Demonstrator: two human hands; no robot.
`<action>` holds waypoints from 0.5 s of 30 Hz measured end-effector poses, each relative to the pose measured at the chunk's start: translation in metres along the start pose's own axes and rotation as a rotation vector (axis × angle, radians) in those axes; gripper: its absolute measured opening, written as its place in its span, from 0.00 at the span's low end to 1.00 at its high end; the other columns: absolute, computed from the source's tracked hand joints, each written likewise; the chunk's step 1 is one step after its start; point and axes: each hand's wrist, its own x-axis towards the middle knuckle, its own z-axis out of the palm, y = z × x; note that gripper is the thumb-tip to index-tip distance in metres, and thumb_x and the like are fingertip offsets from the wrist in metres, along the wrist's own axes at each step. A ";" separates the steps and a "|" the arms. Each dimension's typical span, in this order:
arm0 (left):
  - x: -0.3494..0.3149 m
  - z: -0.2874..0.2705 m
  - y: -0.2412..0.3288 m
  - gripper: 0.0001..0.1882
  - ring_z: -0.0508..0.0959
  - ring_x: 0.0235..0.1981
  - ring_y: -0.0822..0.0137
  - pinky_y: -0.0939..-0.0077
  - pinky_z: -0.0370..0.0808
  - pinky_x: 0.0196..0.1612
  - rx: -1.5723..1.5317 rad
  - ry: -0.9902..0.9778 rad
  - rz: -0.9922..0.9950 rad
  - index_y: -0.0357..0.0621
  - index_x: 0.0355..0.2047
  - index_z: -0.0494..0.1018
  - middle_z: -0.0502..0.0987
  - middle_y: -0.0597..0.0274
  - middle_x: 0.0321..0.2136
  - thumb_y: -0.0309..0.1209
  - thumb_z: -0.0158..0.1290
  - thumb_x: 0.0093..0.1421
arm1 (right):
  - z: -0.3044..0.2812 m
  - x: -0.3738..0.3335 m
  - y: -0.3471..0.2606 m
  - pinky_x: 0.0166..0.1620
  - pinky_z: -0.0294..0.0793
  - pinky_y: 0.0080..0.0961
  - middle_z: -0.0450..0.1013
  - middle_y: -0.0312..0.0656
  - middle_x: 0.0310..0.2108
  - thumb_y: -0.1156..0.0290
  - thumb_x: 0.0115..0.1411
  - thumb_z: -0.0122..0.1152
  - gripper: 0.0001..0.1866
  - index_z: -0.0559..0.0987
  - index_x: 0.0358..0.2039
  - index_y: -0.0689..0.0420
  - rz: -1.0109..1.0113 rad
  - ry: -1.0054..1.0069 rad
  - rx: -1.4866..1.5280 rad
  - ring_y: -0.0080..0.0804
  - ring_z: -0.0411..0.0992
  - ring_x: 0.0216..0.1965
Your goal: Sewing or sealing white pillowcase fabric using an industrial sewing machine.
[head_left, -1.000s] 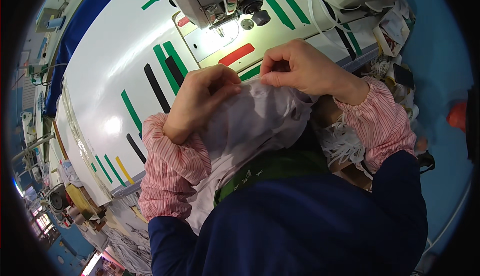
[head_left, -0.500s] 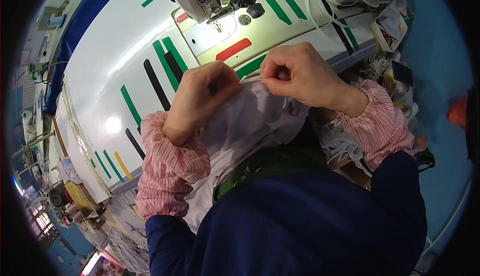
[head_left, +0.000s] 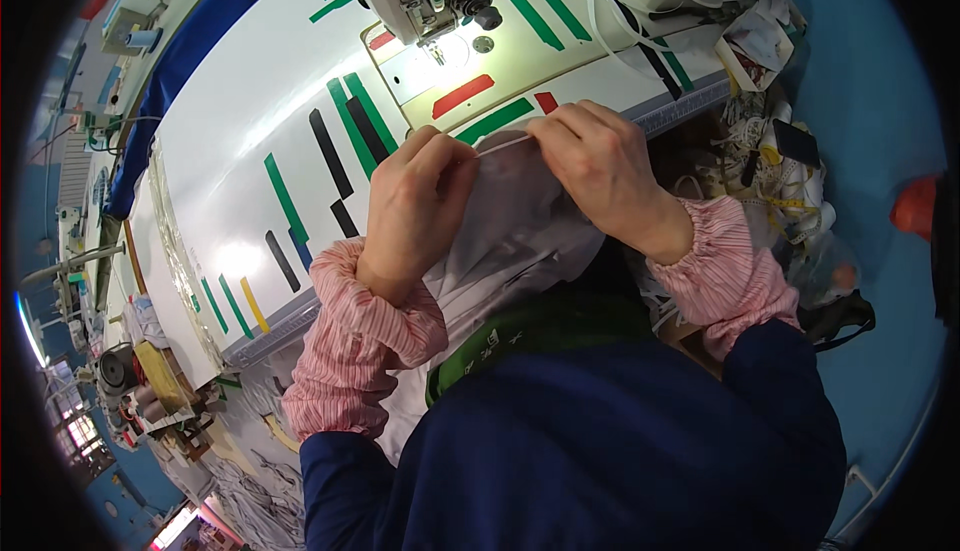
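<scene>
L hand (head_left: 415, 201) & R hand (head_left: 605, 171) pinch pale cloth (head_left: 515, 216) by edge, prob. taut betw. them.

Small, tilted white characters (head_left: 490, 343) stand on the green cloth (head_left: 575, 326) at the lower centre of the frame, too indistinct to read. Fine ruler graduations mark the grey strip (head_left: 686, 103) along the near edge of the desk (head_left: 235, 136), right of centre; their figures are likewise illegible.
</scene>
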 end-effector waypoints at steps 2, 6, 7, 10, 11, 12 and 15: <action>-0.004 0.003 0.003 0.03 0.75 0.23 0.55 0.68 0.71 0.26 0.016 0.024 -0.006 0.37 0.27 0.72 0.73 0.54 0.24 0.20 0.56 0.52 | 0.003 -0.005 -0.001 0.34 0.73 0.33 0.72 0.45 0.28 0.82 0.48 0.61 0.10 0.76 0.34 0.63 0.052 0.119 0.043 0.43 0.73 0.31; -0.013 0.008 0.009 0.03 0.75 0.23 0.55 0.68 0.70 0.25 0.015 0.099 0.028 0.37 0.27 0.70 0.73 0.54 0.24 0.20 0.55 0.54 | 0.000 -0.016 -0.002 0.32 0.71 0.28 0.71 0.41 0.26 0.81 0.54 0.58 0.06 0.75 0.33 0.65 0.088 0.238 0.245 0.34 0.71 0.28; -0.016 0.008 0.012 0.04 0.75 0.23 0.55 0.69 0.70 0.25 0.002 0.113 0.012 0.37 0.28 0.70 0.73 0.53 0.24 0.20 0.54 0.54 | -0.003 -0.020 -0.002 0.31 0.69 0.24 0.70 0.37 0.26 0.79 0.57 0.56 0.03 0.75 0.33 0.64 0.299 0.099 0.519 0.27 0.68 0.28; -0.027 0.002 0.023 0.04 0.75 0.22 0.64 0.73 0.69 0.24 -0.146 0.021 -0.122 0.35 0.29 0.69 0.74 0.57 0.23 0.21 0.54 0.56 | -0.015 -0.029 0.001 0.30 0.64 0.16 0.66 0.29 0.25 0.76 0.62 0.53 0.03 0.74 0.33 0.63 0.596 -0.153 1.003 0.16 0.62 0.27; -0.031 -0.002 0.026 0.04 0.75 0.22 0.64 0.73 0.69 0.24 -0.146 0.024 -0.123 0.35 0.29 0.69 0.74 0.57 0.23 0.21 0.54 0.56 | -0.018 -0.030 0.003 0.31 0.61 0.13 0.65 0.26 0.26 0.75 0.63 0.52 0.04 0.73 0.33 0.62 0.683 -0.261 1.214 0.12 0.60 0.28; -0.034 -0.006 0.028 0.04 0.74 0.23 0.69 0.74 0.68 0.23 -0.329 -0.064 -0.317 0.34 0.29 0.69 0.74 0.60 0.22 0.21 0.54 0.56 | -0.020 -0.031 0.004 0.31 0.61 0.13 0.65 0.26 0.26 0.75 0.63 0.52 0.04 0.73 0.33 0.62 0.681 -0.265 1.214 0.12 0.60 0.28; -0.030 -0.012 0.019 0.07 0.72 0.26 0.79 0.78 0.69 0.25 -0.576 -0.166 -0.535 0.32 0.29 0.70 0.74 0.65 0.22 0.24 0.54 0.58 | -0.017 -0.026 0.011 0.31 0.62 0.12 0.66 0.26 0.26 0.74 0.63 0.52 0.05 0.73 0.32 0.61 0.665 -0.372 1.303 0.12 0.61 0.27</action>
